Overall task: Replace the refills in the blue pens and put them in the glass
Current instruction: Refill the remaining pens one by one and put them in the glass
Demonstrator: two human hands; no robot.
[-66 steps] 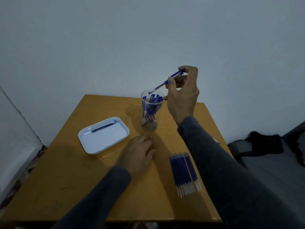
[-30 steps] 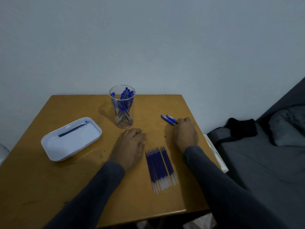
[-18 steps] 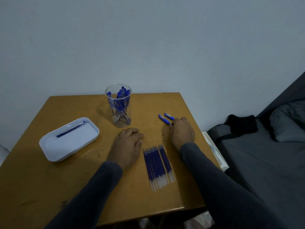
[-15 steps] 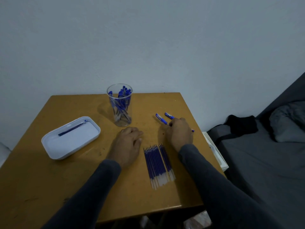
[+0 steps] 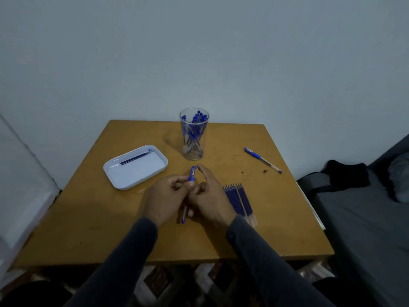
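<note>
Both hands met above the middle of the tabletop [image 5: 88, 218], sharing one blue pen [image 5: 192, 175]. The left hand [image 5: 164, 199] formed the grip on the barrel, thumb and fingers curled round it just below the blue cap, which rose clear of the fingertips; the pen's lower end emerged beneath the palms. The right hand [image 5: 211, 199] lay against the left, its thumb and curled fingers at the same barrel and its forefinger stretched forward beside the cap; whether that hand truly clamped the pen could not be told. Directly beyond the grip stood the glass [image 5: 194, 134], upright and packed with blue pens. Just to the right of the grip lay a row of refills [image 5: 239, 199], side by side on the tabletop. Farther right and beyond, well apart from the grip, a second blue pen [image 5: 263, 160] lay diagonally. To the left of the grip sat a white tray [image 5: 120, 181] holding a single refill [image 5: 135, 158].
</note>
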